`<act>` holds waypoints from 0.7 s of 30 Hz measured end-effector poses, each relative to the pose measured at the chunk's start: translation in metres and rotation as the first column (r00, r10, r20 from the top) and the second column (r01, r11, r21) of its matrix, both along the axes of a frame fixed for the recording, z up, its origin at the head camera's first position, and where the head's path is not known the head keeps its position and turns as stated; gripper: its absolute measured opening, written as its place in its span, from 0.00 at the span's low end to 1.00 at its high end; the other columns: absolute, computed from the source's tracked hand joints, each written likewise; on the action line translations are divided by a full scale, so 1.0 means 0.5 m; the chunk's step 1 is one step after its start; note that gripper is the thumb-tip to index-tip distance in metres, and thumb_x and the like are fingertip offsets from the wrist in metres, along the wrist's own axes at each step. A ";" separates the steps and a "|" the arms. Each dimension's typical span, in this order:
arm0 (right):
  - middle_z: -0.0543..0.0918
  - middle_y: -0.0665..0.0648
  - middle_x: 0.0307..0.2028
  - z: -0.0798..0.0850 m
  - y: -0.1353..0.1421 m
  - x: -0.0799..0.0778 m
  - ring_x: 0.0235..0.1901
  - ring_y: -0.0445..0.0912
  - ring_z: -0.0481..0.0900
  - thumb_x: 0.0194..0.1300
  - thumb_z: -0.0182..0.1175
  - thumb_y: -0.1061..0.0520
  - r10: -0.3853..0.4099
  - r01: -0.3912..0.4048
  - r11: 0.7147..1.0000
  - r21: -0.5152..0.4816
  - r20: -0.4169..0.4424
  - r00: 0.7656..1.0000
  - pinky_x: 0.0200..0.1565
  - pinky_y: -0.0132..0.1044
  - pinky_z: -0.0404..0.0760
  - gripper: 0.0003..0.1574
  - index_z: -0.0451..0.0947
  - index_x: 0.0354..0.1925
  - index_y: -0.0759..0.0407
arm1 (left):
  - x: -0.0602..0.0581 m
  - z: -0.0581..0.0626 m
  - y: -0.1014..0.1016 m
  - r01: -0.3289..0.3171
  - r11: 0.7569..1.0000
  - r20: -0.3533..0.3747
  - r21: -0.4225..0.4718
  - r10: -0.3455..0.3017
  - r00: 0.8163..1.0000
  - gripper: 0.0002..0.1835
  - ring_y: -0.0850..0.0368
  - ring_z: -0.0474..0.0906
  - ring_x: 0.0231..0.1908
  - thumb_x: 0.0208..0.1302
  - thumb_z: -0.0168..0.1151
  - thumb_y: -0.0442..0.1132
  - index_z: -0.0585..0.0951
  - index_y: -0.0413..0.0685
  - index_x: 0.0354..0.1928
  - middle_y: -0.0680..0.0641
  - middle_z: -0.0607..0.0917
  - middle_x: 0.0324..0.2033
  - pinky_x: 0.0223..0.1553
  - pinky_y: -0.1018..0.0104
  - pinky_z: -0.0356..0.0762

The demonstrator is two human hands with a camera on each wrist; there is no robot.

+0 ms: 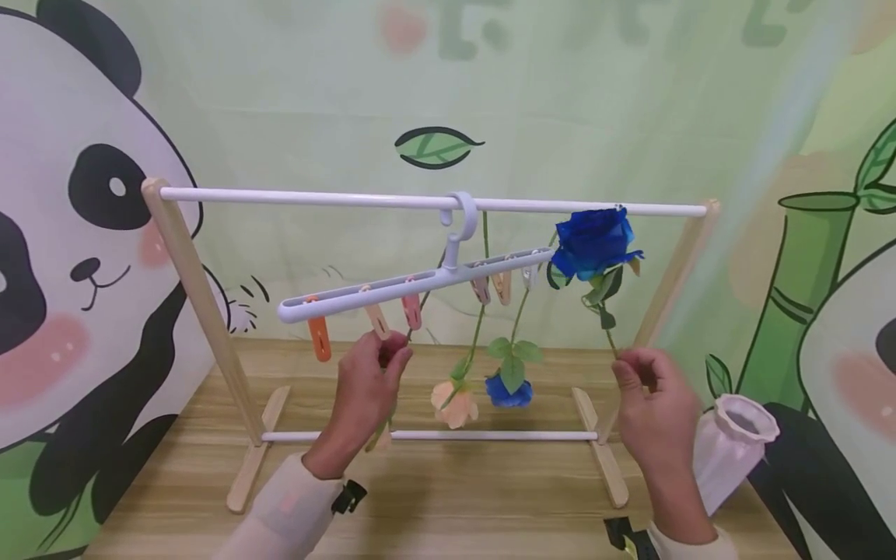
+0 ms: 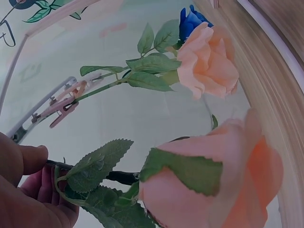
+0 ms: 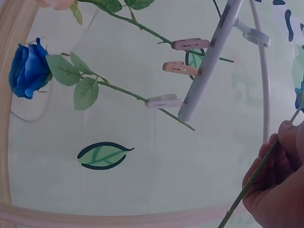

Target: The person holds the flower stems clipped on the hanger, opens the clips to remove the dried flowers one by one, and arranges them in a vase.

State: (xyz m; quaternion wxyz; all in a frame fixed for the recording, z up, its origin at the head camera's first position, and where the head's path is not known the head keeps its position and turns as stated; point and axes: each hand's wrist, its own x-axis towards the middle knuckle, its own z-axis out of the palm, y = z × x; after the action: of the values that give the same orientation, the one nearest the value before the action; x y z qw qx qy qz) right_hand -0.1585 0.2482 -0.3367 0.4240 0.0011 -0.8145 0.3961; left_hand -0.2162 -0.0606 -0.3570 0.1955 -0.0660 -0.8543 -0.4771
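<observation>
My left hand [image 1: 367, 389] pinches the stem of a peach rose [image 2: 251, 175], which hangs head down below the fingers. That stem runs up past the pink clip [image 1: 411, 305] on a pale clip hanger [image 1: 364, 293]. My right hand [image 1: 658, 404] holds a blue rose [image 1: 593, 241] by its stem [image 3: 251, 183], bloom upward, in front of the hanger's right end. Another peach rose [image 1: 455, 403] hangs upside down from a mauve clip [image 3: 191, 44]. Beside it another blue rose [image 1: 509, 390] hangs from a whitish clip [image 3: 164, 101]. The hanger tilts, its left end lower.
The hanger hooks over the white top bar [image 1: 301, 197] of a wooden-legged rack standing on a wood-grain table [image 1: 490, 498]. An orange clip [image 1: 319, 334] and a beige clip [image 1: 378, 320] hang at left. A white vase [image 1: 728, 451] leans at right. Behind is a panda-printed backdrop.
</observation>
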 end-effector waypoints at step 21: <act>0.73 0.25 0.33 0.027 0.071 -0.013 0.33 0.29 0.73 0.72 0.62 0.60 -0.106 0.102 0.989 -0.105 -0.028 0.994 0.38 0.19 0.69 0.11 0.80 0.44 0.70 | -0.006 -0.003 -0.008 0.003 1.000 -0.048 -0.026 -0.004 0.999 0.10 0.51 0.77 0.37 0.72 0.62 0.36 0.80 0.39 0.51 0.42 0.84 0.42 0.38 0.65 0.81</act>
State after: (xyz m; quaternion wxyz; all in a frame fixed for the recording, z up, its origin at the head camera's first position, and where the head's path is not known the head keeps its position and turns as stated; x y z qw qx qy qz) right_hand -0.1653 0.2840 -0.3232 0.4573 -0.0566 -0.7845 0.4151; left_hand -0.2193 -0.0647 -0.3585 0.2144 -0.0817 -0.8553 -0.4646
